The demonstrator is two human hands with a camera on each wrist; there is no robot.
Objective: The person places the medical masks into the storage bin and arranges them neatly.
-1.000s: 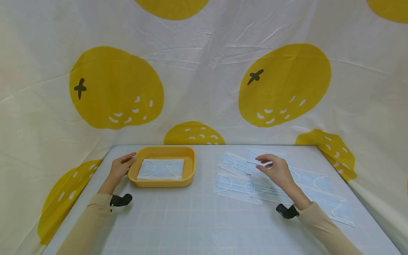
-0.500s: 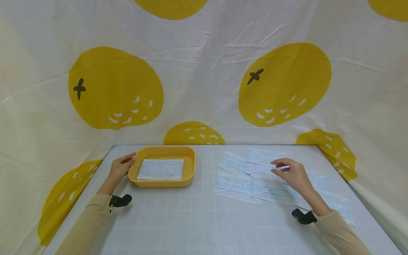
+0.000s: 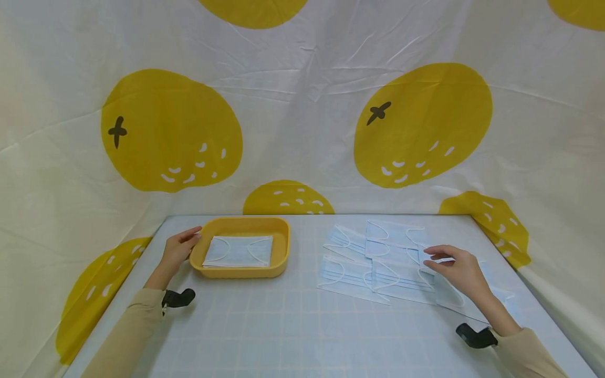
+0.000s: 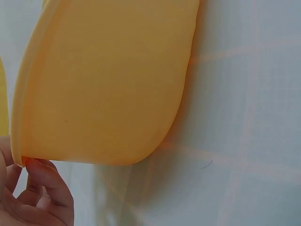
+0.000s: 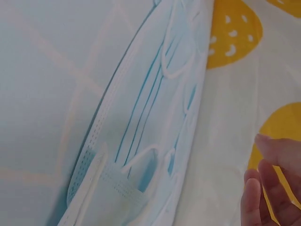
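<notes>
At the left, my left hand (image 3: 178, 253) pinches the rim of a yellow plastic tray (image 3: 241, 272) between thumb and fingers. A light blue disposable face mask (image 3: 239, 251) lies flat inside it. The left wrist view shows the fingertips on the edge of the tray (image 4: 108, 84). My right hand (image 3: 459, 269) hovers over the right part of a spread of overlapping face masks (image 3: 402, 278), thumb and fingers apart, with nothing between them. In the right wrist view, the right hand (image 5: 277, 183) appears beside a pleated mask (image 5: 141, 103) with white ear loops.
A pale gridded table (image 3: 264, 331) carries everything. Behind it hangs a white curtain (image 3: 293, 136) printed with large yellow fruit shapes. Dark devices sit on both wrists, below the beige sleeves.
My right hand has moved rightward and nearer to me across the masks, uncovering those at the middle of the spread. The left hand and tray have stayed in place.
</notes>
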